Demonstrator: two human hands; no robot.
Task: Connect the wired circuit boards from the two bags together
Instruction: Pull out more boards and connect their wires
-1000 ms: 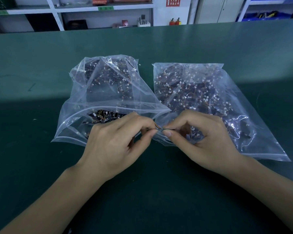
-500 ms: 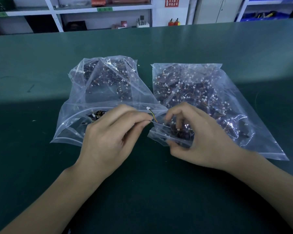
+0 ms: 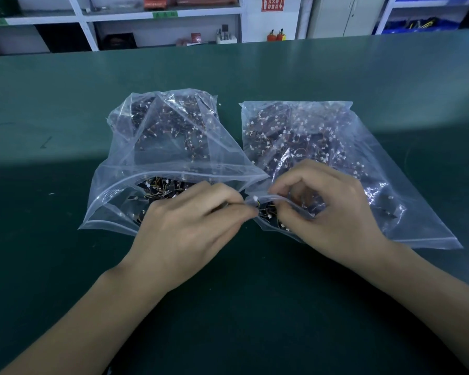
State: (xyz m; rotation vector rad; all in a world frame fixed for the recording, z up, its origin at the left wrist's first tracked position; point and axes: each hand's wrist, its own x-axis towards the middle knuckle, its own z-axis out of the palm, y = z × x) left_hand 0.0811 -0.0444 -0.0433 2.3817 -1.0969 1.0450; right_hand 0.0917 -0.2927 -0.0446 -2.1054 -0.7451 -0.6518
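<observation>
My green table (image 3: 255,307) runs wide before me, its far half lit, its near half in shadow. Beyond its far edge stand white shelves (image 3: 163,14) and a grey cabinet (image 3: 344,16).

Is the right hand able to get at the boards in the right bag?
Probably yes: the right hand is already at the right bag's open mouth, fingers curled in, nothing blocking.
</observation>
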